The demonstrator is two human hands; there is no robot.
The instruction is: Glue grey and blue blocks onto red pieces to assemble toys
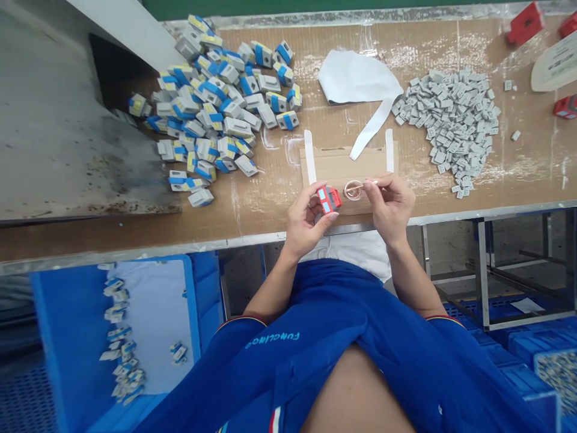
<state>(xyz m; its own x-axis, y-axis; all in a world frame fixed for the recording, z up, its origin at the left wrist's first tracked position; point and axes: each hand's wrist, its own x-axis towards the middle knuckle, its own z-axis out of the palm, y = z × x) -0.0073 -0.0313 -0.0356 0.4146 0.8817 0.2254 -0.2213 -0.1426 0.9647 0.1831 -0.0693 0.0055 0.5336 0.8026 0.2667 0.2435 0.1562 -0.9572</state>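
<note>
My left hand [306, 221] is closed around a small red and grey toy vehicle [329, 199] with pale blue windows, held just above the table's front edge. Between the thumb and fingers of my right hand [390, 201] is a thin stick [360, 186], its tip over a small round clear dish [353, 190]. What the dish holds is too small to make out. Beneath both hands lies a piece of cardboard [347, 165], with white tape strips at its left and right sides.
Many white, blue and yellow toy parts [216, 102] are heaped at left, beside a metal box [81, 126]. Small grey pieces [460, 120] form a pile at right. A white cloth [358, 78] lies behind the cardboard. Below left, a blue crate [189, 313] holds more parts.
</note>
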